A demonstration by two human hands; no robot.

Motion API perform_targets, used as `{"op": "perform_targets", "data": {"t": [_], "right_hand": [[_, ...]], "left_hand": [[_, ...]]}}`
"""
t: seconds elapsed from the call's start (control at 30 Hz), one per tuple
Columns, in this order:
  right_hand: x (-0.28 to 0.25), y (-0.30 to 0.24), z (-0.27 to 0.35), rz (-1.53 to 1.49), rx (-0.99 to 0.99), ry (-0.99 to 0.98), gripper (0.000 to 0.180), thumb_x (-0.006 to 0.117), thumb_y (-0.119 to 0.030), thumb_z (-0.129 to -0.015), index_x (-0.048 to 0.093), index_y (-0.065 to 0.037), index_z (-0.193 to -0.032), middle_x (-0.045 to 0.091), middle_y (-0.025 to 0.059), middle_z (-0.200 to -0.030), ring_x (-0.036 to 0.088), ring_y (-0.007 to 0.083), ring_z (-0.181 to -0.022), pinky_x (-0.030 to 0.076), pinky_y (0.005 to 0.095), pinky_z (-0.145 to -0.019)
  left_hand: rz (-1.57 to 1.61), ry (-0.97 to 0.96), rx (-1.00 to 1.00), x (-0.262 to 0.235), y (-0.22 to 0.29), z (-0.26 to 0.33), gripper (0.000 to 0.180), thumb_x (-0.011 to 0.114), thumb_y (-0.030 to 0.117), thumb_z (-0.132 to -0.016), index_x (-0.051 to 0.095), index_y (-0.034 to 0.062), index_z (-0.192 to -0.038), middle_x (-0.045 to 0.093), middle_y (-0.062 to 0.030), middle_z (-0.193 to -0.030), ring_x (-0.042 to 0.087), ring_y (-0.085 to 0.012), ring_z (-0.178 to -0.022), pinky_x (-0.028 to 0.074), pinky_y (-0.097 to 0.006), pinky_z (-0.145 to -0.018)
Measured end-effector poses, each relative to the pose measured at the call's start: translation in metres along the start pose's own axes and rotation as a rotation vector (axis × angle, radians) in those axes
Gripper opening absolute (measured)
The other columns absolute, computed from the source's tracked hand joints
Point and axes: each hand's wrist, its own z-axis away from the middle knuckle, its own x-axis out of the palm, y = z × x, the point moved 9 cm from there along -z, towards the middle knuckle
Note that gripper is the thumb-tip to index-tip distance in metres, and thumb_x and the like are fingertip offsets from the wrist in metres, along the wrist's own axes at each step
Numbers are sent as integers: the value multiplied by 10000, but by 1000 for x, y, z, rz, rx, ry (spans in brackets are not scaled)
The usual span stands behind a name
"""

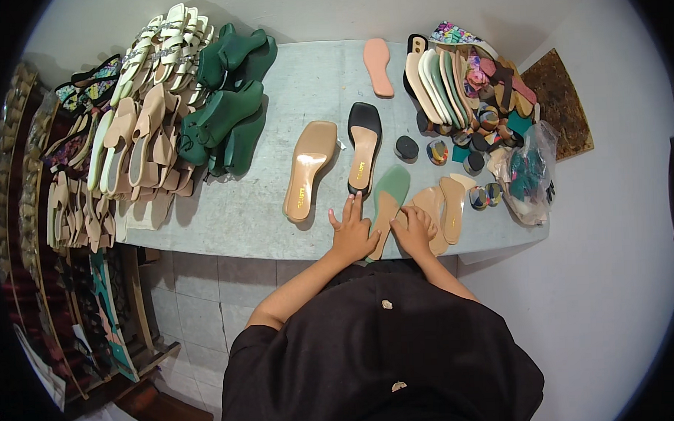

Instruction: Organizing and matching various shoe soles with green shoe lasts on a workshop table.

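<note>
A shoe insole, green at its wide front [392,185] and tan toward the heel, lies near the table's front edge between my hands. My left hand [352,234] rests at the insole's left side, its thumb side against the tan part. Its fingers are spread, and two reach the heel end of a black sandal sole [363,139]. My right hand [415,228] is on the insole's right edge, fingers apart and slightly bent, partly over other tan insoles [453,210]. To the left lies a tan, glossy sandal sole [310,163] with gold lettering.
Green wedge shoes [234,129], beige sandals [149,135] and white strappy sandals [174,45] are piled at the left. At the right stand upright insoles [442,84], round heel blocks [437,152] and a clear plastic bag [527,178]. A pink insole [379,66] lies at the back.
</note>
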Motion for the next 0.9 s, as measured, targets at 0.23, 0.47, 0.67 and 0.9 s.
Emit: {"op": "perform_targets", "data": {"t": [0.23,0.47,0.67,0.9], "right_hand": [[-31,-22,-7,-604,-34,-3,449,527,-404,-885,553,-43,-1151,555,106,-1123,422,245,-1173,261,380,-1001],[-31,-87,0,-492,-319,-143,432,591,-415,-849,611,-48,-1075,571,132,-1094,532,294,-1015,385,350,-896],[7,-73,-16,-953,-116,-454,388,679,-287,-827,607,23,-1049,596,89,-1045,544,156,-968,394,305,-881],[31,-55,-73,-638,82,-319,338,687,-267,-819,646,15,-1001,651,65,-924,577,130,-817,416,269,-783]], "left_hand": [[372,114,-86,-64,0,-21,306,592,385,-815,630,82,-799,185,-225,-1480,97,-400,-1355,-16,-662,-948],[500,315,-136,-76,-12,-31,304,579,387,-853,608,85,-879,200,-239,-1468,89,-387,-1358,-18,-633,-964],[324,203,-210,-87,-19,-41,365,547,408,-864,609,98,-1049,202,-245,-1460,130,-394,-1351,18,-672,-962],[-5,372,-276,-133,-78,-45,649,617,337,-775,389,104,-1335,224,-208,-1455,207,-385,-1334,171,-651,-974]]}}
